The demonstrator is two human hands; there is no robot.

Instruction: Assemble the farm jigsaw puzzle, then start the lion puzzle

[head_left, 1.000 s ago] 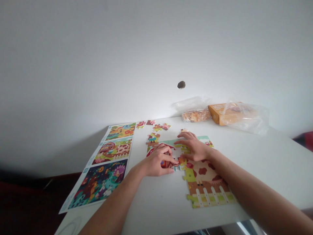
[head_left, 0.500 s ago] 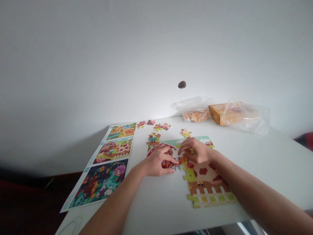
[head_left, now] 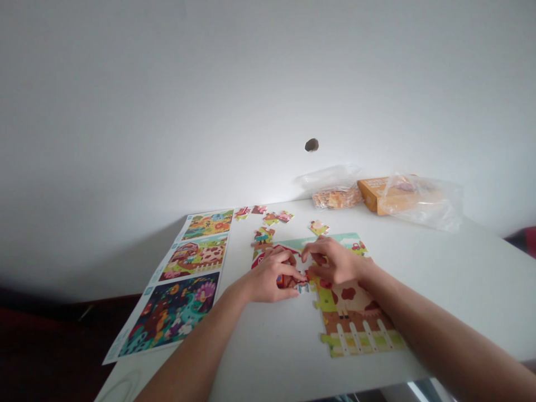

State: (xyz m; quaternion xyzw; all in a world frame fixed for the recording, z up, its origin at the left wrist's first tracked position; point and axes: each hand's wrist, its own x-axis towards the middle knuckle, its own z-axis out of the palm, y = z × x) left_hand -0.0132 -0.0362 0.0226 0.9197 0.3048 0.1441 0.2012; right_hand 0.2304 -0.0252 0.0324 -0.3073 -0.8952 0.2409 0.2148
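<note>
A partly joined jigsaw puzzle (head_left: 355, 301) of a farm, with a spotted cow, a fence and a red barn, lies on the white table. On the barn section at its left, my left hand (head_left: 271, 276) rests with curved fingers, thumb and index gripping a puzzle piece (head_left: 288, 279). My right hand (head_left: 337, 261) is bent over the middle of the puzzle, its fingertips closed on a piece beside the barn; most of that piece is hidden. Several loose puzzle pieces (head_left: 263, 235) lie beyond my hands, one puzzle piece (head_left: 319, 227) just behind the top edge.
To the left lies a picture sheet (head_left: 222, 279) with three printed scenes. At the back, against the wall, are a clear bag of puzzle pieces (head_left: 337, 197) and an orange box (head_left: 371, 195) partly covered by a clear plastic bag (head_left: 444, 204). The wall has a round hole (head_left: 311, 145).
My right hand has shifted slightly, its fingers settling lower over the pieces near the barn. The left hand stays almost still.
</note>
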